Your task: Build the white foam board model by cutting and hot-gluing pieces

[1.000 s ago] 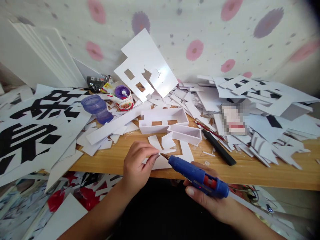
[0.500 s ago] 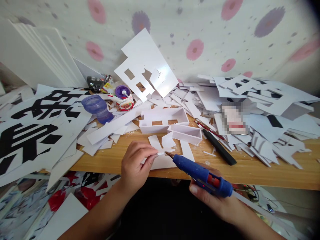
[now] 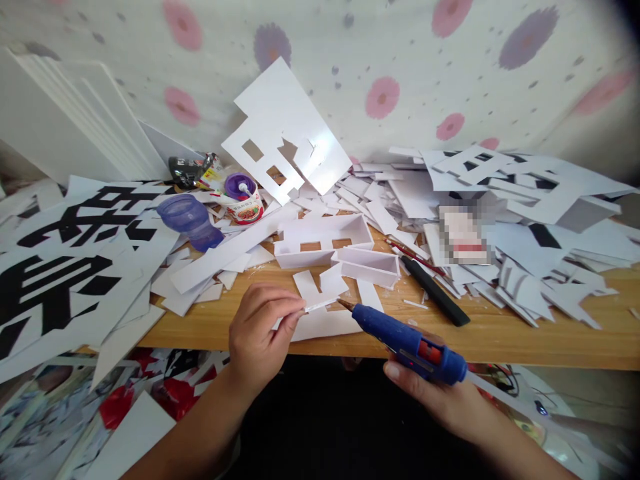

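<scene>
My left hand point(image 3: 260, 330) pinches a small white foam-board strip point(image 3: 320, 305) by one end, just above the front edge of the wooden table point(image 3: 500, 333). My right hand point(image 3: 430, 390) grips a blue hot-glue gun point(image 3: 405, 340), its brown nozzle pointing left and ending just right of the strip's free end. Under the strip lies a flat white cut-out piece point(image 3: 330, 321). Just behind it stand two white open box-like foam-board forms point(image 3: 345, 250).
White offcuts are heaped at the back right. A black marker point(image 3: 435, 300) lies right of the boxes. A purple cup point(image 3: 190, 220) and a small red-and-white tub point(image 3: 245, 200) sit at the left, beside sheets with big black characters point(image 3: 65, 267). White boards lean on the flowered wall.
The glue gun has slid to the right along the strip, its nozzle now past the strip's end. My left hand has drifted slightly left, and the view shifted a little.
</scene>
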Demonstrator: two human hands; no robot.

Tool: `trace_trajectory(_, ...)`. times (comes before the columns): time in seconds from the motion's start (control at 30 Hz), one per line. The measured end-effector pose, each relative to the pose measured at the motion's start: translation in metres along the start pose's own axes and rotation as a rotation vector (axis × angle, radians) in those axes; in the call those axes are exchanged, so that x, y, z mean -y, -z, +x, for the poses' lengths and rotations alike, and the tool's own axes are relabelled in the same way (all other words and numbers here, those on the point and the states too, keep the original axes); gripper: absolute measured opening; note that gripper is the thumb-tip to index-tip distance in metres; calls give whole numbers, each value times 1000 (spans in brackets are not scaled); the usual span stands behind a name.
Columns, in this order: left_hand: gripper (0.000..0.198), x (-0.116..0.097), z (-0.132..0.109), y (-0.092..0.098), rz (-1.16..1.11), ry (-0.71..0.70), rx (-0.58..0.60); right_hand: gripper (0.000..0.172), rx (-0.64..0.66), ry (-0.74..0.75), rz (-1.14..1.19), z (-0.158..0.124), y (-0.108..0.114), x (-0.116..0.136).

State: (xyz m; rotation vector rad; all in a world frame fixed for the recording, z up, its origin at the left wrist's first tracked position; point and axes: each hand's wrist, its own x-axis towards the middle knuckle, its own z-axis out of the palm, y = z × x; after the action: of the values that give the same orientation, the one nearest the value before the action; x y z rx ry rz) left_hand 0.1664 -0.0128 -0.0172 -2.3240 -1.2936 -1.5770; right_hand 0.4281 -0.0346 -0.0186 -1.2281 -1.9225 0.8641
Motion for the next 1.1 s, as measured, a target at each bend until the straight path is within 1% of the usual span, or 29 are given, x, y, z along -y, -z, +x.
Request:
trace_trajectory(0.07, 28, 1, 0, 2, -4, 5, 5, 26, 64, -34, 69, 1, 2, 0)
trace_trajectory(0.1, 27, 1, -1, 3, -12, 19, 10, 25, 84, -75, 129, 1, 4, -1)
trace_trajectory(0.13, 26, 2, -1, 3, -18, 46, 15, 24, 74, -137, 197, 1, 6, -3)
trace_trajectory(0.2, 21, 3, -2, 2, -11, 148, 34, 26, -8, -278, 332, 1, 10, -13)
trace_trajectory(0.27, 13, 4, -3, -2, 16, 312, 89, 27, -115, -348, 423, 2, 16, -26)
trace_trajectory(0.33, 4, 4, -3, -7, 36, 499, 174, 27, -184, -316, 479, 6, 21, -41)
trace_trajectory(0.37, 5, 4, -2, -10, 42, 582, 218, 27, -206, -292, 500, 8, 22, -48)
trace_trajectory(0.43, 9, 4, 0, -17, 68, 693, 277, 27, -229, -271, 538, 11, 22, -61)
trace_trajectory(0.47, 11, 3, 2, -20, 96, 720, 288, 27, -235, -278, 552, 12, 21, -68)
trace_trajectory(0.57, 12, 0, 10, -29, 189, 711, 279, 30, -199, -339, 567, 8, 15, -83)
trace_trajectory(0.63, 11, -3, 15, -35, 244, 658, 266, 32, -124, -360, 569, 4, 15, -91)
trace_trajectory(0.77, 7, -7, 20, -46, 316, 577, 250, 32, 38, -298, 581, -1, 22, -95)
trace_trajectory(0.83, 8, -7, 20, -51, 345, 551, 242, 30, 41, -315, 581, -1, 25, -92)
trace_trajectory(0.93, 8, -5, 19, -57, 391, 538, 238, 29, -4, -383, 596, -3, 26, -84)
trace_trajectory(1.0, 8, -4, 19, -60, 415, 572, 237, 26, -16, -388, 601, -3, 26, -80)
trace_trajectory(1.1, 10, -2, 21, -63, 435, 628, 219, 21, -31, -354, 602, -4, 26, -78)
